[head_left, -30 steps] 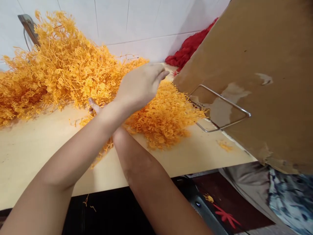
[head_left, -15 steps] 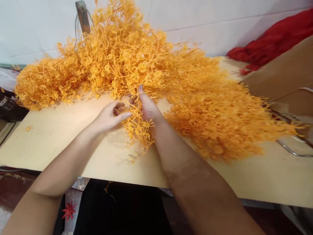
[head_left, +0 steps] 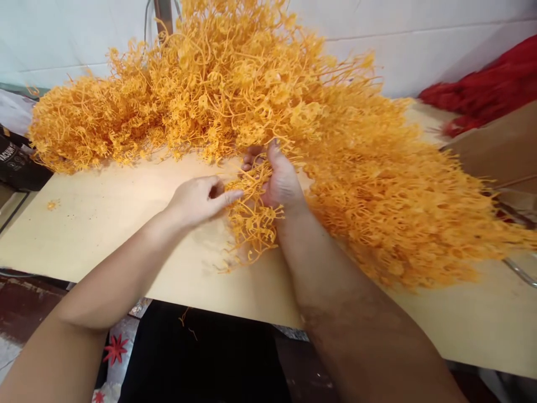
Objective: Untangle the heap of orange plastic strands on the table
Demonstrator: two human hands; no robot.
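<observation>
A small bunch of thin orange-yellow plastic flower sprigs [head_left: 251, 224] hangs over the table between my hands. My left hand [head_left: 199, 200] pinches its left side, thumb on top and the other fingertips hidden behind the strands. From the right, my right hand [head_left: 285, 182] curls round the upper part of the bunch, thumb pointing up and fingers partly covered. Just behind them rises a big heap of the same orange sprigs [head_left: 218, 95], spreading to both sides and close to my right hand.
Below is a pale yellow table [head_left: 104, 224] with a loose orange flower piece [head_left: 53, 205]. Red material [head_left: 486, 87] lies at the back right by a brown cardboard sheet [head_left: 499, 145]. A black box [head_left: 19, 168] stands at left. Red star-shaped pieces [head_left: 115, 350] are below the table edge.
The view has shifted, so the heap and both hands sit further right in the picture. My left hand has closed in on the strands of the small bunch.
</observation>
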